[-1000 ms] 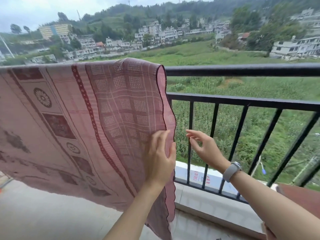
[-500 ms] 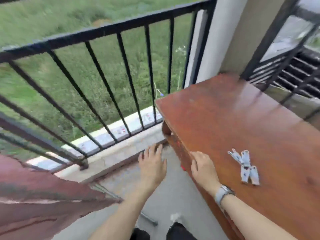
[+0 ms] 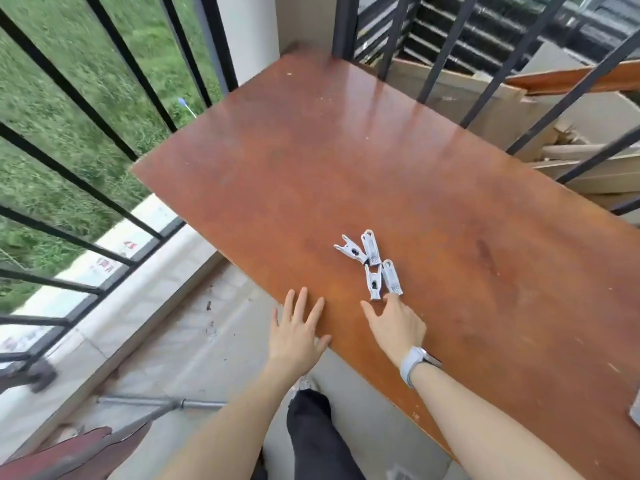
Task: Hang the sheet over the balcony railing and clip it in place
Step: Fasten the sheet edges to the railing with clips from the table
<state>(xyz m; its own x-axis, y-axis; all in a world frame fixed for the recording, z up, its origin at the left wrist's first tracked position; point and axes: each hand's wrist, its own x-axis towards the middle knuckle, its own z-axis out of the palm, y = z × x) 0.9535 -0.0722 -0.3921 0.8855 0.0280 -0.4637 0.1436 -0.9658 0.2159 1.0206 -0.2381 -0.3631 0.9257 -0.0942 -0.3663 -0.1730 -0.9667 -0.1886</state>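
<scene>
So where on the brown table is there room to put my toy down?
Lots of bare table: the whole far half up toward the pillar and railing bars, and the wide stretch right of the clips. It's crowded only near the front edge, where the clips sit beside the right hand and left hand.

Tabletop (image 3: 346,161) bare from 11 to 2 o'clock beyond the clips (image 3: 372,268); my right hand (image 3: 394,325) reaches them unobstructed. Railing bars (image 3: 114,53) block 9 to 11 o'clock
</scene>
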